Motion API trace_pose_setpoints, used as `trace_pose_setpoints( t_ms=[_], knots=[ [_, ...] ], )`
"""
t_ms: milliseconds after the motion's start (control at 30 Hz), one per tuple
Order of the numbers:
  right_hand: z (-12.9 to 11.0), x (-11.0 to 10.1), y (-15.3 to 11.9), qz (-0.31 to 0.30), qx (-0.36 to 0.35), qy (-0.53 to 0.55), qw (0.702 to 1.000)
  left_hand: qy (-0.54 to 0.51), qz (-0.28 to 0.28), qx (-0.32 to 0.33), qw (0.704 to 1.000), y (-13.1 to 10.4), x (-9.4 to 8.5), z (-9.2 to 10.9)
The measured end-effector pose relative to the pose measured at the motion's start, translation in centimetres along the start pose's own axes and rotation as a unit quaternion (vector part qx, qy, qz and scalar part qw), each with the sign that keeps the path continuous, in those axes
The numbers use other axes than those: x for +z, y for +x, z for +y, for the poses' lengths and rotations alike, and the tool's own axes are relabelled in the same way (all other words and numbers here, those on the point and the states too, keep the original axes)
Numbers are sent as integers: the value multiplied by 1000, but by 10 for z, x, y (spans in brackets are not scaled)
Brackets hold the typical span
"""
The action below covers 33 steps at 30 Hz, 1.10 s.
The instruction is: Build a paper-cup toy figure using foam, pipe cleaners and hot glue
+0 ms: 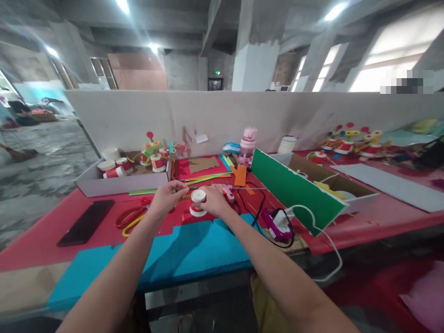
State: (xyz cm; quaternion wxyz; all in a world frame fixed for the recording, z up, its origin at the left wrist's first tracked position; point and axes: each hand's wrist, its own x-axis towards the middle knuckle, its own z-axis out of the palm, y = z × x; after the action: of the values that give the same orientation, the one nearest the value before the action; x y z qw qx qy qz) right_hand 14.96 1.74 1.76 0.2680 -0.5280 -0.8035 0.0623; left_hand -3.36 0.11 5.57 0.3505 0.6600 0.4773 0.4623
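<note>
A small white-and-red paper cup (198, 212) stands upside down in front of me on the table. My right hand (215, 202) is closed around its right side, with the thumb against the cup. A folded, spring-like paper strip (185, 197) lies at the cup's left side. Just above this strip my left hand (169, 196) makes a pinch; what lies between its fingertips is too small to make out. Beyond my right hand, partly hidden by it, lies a pink glue gun (228, 194).
Scissors (133, 217) and a black phone (86, 223) lie to the left. A box of cups (121, 182) stands behind them. To the right are a purple power strip (276, 225) with cables and a green-sided box (298, 189). Blue sheets (197, 245) line the front edge.
</note>
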Motion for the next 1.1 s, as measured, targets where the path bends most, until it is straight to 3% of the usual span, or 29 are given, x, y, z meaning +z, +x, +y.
trace_pose_setpoints(
  t_ms=[67, 167, 267, 400, 700, 1100],
  knots=[
    [-4, 0, -1, -7, -9, 16, 1000, 141, 5, 84, 986, 2, -3, 0],
    [-6, 2, -2, -12, -30, 42, 999, 314, -57, 176, 931, 8, -6, 2],
    [-4, 8, -1, -18, -35, 61, 997, 426, -134, 199, 872, 21, -6, 4],
    [0, 15, 2, -17, -36, 60, 997, 476, -198, 210, 831, 39, -2, 2],
    [-2, 11, 2, -22, -26, 60, 998, 502, -246, 249, 791, 46, 6, 0],
    [-6, 7, 3, -34, -7, 53, 998, 500, -261, 269, 781, 47, 7, -5]
  ],
)
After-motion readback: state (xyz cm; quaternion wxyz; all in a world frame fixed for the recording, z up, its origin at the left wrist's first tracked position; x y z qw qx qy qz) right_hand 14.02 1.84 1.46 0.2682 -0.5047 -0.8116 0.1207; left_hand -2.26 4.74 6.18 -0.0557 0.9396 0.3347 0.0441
